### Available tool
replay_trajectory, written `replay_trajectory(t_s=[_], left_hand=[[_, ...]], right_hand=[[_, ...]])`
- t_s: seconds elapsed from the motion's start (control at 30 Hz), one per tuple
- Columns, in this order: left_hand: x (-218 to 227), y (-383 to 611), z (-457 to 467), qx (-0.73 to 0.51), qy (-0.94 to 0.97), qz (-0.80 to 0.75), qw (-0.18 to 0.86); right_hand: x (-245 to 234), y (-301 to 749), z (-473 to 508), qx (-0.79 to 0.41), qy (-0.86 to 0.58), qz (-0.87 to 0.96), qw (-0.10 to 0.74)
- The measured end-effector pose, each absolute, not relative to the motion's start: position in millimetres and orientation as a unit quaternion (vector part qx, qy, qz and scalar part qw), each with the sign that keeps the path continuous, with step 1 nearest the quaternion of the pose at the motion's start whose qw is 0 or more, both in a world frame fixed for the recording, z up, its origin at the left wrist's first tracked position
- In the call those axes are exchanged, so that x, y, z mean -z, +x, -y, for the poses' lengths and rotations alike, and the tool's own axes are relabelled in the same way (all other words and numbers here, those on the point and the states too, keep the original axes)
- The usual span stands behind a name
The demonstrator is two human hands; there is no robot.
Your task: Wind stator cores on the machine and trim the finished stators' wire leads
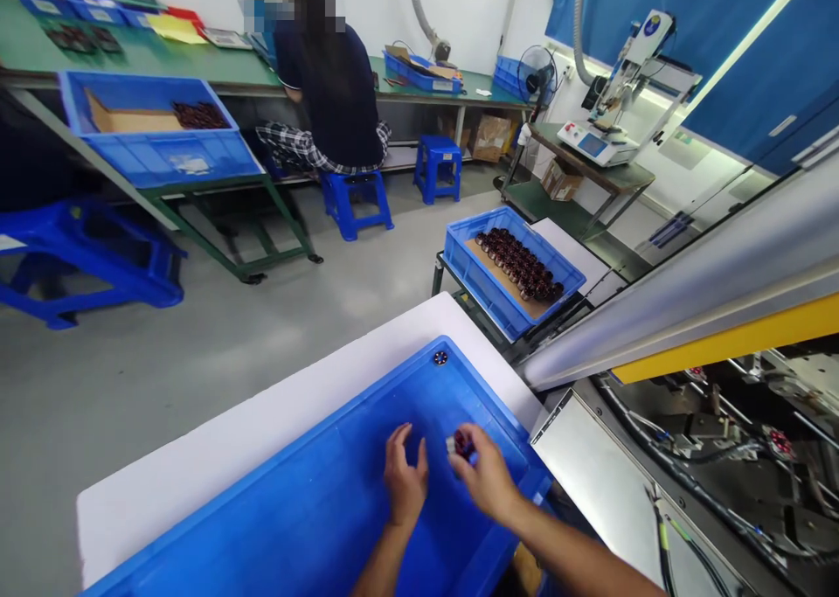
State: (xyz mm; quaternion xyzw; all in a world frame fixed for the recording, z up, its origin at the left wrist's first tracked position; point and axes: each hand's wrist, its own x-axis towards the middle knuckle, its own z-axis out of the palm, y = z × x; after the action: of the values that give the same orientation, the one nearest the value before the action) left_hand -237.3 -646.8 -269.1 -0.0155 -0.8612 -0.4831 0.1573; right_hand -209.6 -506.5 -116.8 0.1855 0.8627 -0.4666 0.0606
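My right hand (483,473) pinches a small motor stator (462,445), dark red with a pale metal edge, between thumb and fingers above the blue tray (308,466). To its left, my left hand (405,475) is held over the same tray with thumb and fingers apart and nothing between them. One more round stator (440,358) lies flat in the tray's far corner, its spoked face up. The fingers of my right hand cover part of the piece they hold.
A blue crate (459,269) of dark red stators stands on a cart beyond the tray. At right is a machine with a metal panel (609,457) and yellow-edged frame (734,339). Blue stools (357,197) and a seated person (328,90) are near the green bench (197,64).
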Motion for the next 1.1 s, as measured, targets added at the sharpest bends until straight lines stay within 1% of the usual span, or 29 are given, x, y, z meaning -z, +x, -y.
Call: replay_trajectory(t_s=[0.1,0.2,0.33,0.47,0.7,0.83,1.0,1.1], left_hand=[[273,-233,657,0.469,-0.060,0.871,0.136],[281,-247,660,0.450,-0.108,0.879,0.110],[290,-274,659,0.420,-0.166,0.889,0.074],[290,-297,658,0.395,-0.210,0.893,0.052],[294,-320,663,0.371,-0.229,0.898,0.048],[299,-320,666,0.364,-0.239,0.899,0.038],[293,-319,663,0.346,-0.242,0.904,0.059],[288,-320,654,0.333,-0.223,0.913,0.076]], right_hand=[[166,-291,550,0.462,0.272,-0.842,0.053],[198,-344,566,0.443,0.359,-0.821,0.033],[211,-370,573,0.424,0.439,-0.792,0.011],[215,-371,574,0.439,0.462,-0.770,-0.005],[222,-362,573,0.497,0.435,-0.750,-0.028],[210,-337,577,0.523,0.385,-0.759,-0.040],[165,-249,582,0.549,0.252,-0.794,-0.066],[151,-176,563,0.553,0.175,-0.811,-0.076]])
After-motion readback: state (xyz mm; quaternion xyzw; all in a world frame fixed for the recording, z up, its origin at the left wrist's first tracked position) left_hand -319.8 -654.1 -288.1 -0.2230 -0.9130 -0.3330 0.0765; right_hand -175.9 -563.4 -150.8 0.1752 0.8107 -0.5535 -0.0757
